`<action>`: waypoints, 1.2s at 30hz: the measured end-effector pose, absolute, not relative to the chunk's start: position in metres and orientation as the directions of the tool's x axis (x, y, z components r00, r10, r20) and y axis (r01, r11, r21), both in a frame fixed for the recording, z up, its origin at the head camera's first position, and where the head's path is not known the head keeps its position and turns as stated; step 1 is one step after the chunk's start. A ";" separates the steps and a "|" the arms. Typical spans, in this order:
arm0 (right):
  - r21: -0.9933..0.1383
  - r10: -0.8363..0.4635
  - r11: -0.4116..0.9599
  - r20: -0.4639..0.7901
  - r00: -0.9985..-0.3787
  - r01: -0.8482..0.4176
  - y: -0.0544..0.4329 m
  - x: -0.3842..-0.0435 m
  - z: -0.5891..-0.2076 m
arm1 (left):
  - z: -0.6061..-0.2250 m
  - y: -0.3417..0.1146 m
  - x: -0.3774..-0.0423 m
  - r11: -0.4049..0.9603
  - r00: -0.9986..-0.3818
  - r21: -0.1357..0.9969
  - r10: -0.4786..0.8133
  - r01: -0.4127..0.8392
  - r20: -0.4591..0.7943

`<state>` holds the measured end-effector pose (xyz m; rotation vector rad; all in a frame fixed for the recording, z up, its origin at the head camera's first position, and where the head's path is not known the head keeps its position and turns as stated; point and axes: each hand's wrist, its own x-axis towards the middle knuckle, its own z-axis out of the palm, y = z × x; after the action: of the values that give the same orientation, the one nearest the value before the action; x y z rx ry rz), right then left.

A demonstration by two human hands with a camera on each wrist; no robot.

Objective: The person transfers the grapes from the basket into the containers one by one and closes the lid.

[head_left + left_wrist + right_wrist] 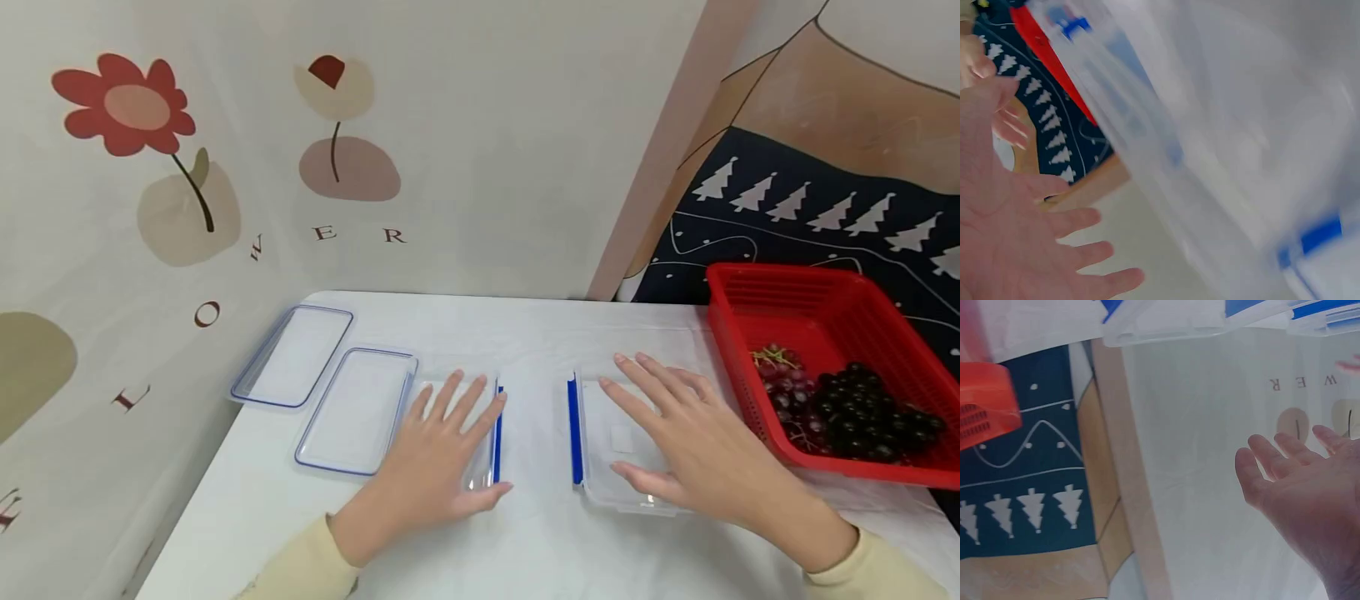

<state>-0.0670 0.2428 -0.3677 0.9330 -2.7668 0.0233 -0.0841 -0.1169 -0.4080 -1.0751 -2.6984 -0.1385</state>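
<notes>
My left hand [431, 458] spreads its fingers over a clear plastic food container [480, 477] with a blue latch along its right side, covering much of it. The left wrist view shows that palm [1016, 219] bare, with nothing in it. Over a second clear container [615, 492], which has a blue latch [575, 432] on its left edge, my right hand [697, 450] hovers with fingers extended. Its palm [1297, 494] also holds nothing in the right wrist view. Beside the left hand lies a clear lid-like rectangular piece [352, 417] with a blue rim.
Another blue-rimmed clear piece [300, 358] lies at the table's far left edge. A red plastic basket [810, 292] at the right holds black grapes [862, 412] and red grapes [783, 387]. A printed cloth wall [487, 167] rises behind the white table [532, 550].
</notes>
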 end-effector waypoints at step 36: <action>-0.164 -0.298 0.917 0.323 -0.898 -0.363 0.322 -0.079 -0.383 | -0.449 -0.034 -0.079 0.753 -0.745 0.082 0.619 0.653 0.246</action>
<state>-0.0789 0.3215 -0.3830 0.4912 -2.7854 0.3190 -0.0792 -0.0337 -0.4492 -1.0090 -2.7470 -0.2404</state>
